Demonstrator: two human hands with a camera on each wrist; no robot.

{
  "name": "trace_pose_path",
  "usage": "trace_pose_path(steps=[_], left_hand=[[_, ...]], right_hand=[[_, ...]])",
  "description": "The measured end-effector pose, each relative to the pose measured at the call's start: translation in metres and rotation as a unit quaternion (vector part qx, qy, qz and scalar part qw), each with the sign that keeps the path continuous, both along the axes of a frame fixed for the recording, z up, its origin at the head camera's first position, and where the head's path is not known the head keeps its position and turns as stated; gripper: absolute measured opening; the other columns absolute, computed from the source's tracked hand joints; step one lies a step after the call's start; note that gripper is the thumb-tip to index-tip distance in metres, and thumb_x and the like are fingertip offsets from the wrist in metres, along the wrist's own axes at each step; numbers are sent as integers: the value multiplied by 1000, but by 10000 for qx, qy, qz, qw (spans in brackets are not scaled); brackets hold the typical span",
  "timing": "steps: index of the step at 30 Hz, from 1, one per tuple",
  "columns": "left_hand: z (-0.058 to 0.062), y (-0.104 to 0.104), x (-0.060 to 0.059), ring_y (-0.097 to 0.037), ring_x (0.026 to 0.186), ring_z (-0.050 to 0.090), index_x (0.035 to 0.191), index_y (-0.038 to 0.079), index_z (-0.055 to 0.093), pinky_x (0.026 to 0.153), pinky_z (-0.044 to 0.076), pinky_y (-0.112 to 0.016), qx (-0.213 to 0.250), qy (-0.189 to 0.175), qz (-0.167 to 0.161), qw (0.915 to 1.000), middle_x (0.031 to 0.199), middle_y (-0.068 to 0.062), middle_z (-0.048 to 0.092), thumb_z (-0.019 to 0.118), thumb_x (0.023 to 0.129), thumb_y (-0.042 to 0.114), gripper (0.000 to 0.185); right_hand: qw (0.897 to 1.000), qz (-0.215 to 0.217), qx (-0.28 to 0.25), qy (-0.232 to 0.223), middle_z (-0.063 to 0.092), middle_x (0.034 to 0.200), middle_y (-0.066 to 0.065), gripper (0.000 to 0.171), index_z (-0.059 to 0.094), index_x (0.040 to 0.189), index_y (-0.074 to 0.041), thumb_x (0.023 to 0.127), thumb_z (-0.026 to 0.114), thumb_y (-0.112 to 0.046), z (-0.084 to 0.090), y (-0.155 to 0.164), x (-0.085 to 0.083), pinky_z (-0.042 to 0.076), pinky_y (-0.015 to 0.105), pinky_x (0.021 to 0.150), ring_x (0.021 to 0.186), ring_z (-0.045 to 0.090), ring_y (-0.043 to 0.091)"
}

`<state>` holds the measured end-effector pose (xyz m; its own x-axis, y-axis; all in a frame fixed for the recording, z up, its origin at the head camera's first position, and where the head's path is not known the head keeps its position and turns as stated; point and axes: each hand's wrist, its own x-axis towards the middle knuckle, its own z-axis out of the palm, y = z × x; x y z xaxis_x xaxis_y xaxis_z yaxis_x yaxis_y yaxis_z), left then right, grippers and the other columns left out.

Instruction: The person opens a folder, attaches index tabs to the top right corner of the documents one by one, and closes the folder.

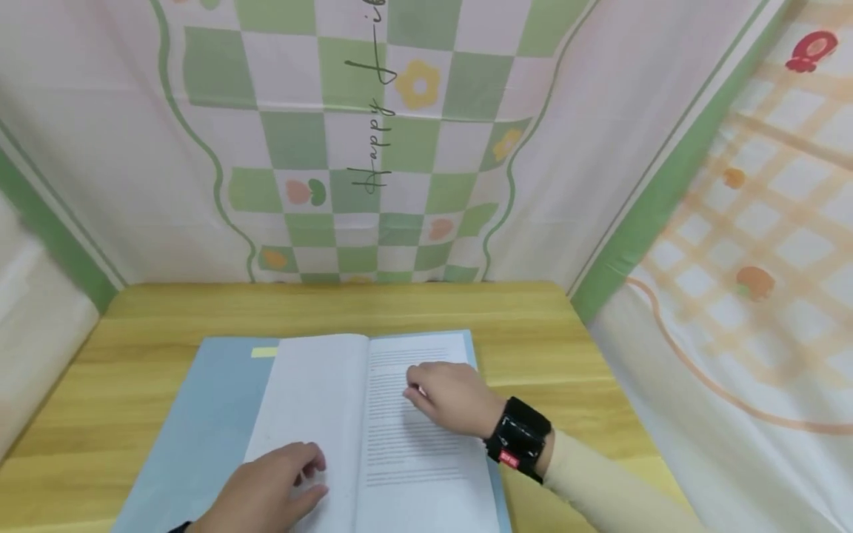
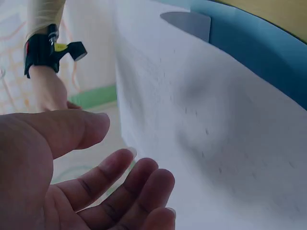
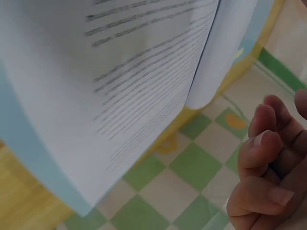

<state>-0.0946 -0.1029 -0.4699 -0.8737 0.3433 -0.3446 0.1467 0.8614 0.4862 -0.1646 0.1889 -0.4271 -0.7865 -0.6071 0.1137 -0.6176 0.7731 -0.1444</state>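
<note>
A white-paged, pale-blue-covered book [image 1: 343, 433] lies spread on the yellow wood-grain worktop [image 1: 566, 348], short of its far edge, the left hand [image 1: 266, 485] relaxed and empty over the blank left page [image 1: 320, 392], the right hand [image 1: 456, 398] loosely curled and empty over the printed right page [image 1: 426, 459].

Beyond the wood-grained table [image 1: 533, 326] hangs a green-checked cloth [image 1: 289, 141], with an orange-plaid cloth [image 1: 760, 222] at right
</note>
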Motion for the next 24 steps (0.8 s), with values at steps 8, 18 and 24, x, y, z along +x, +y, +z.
trace_pose_path(steps=[8, 18, 24], left_hand=[[-2, 44, -5, -11, 99, 63, 118, 21, 67, 85, 56, -42, 327, 547, -1051, 9924, 114, 7, 65, 78, 87, 44, 40], [-9, 97, -2, -21, 136, 50, 140, 26, 58, 106, 46, -50, -7, 920, -2134, 9726, 148, 1, 53, 80, 85, 50, 64], [-18, 110, -3, -27, 143, 42, 144, 28, 56, 106, 42, -62, -249, 751, -2483, 9654, 155, -3, 47, 83, 80, 50, 73]], right_hand=[[9967, -717, -341, -181, 45, 65, -16, 23, 55, 80, -28, 101, 64, -31, -9, 49, 14, 36, 20, 49, 55, 40, 0], [9813, -1444, -920, -880, 45, 64, -19, 22, 56, 82, -29, 101, 65, -34, -31, 121, 56, 37, 21, 48, 53, 41, -2], [9767, -1658, -676, -1185, 37, 61, -18, 31, 52, 78, -27, 102, 59, -44, -34, 160, 74, 31, 20, 49, 51, 32, -2]])
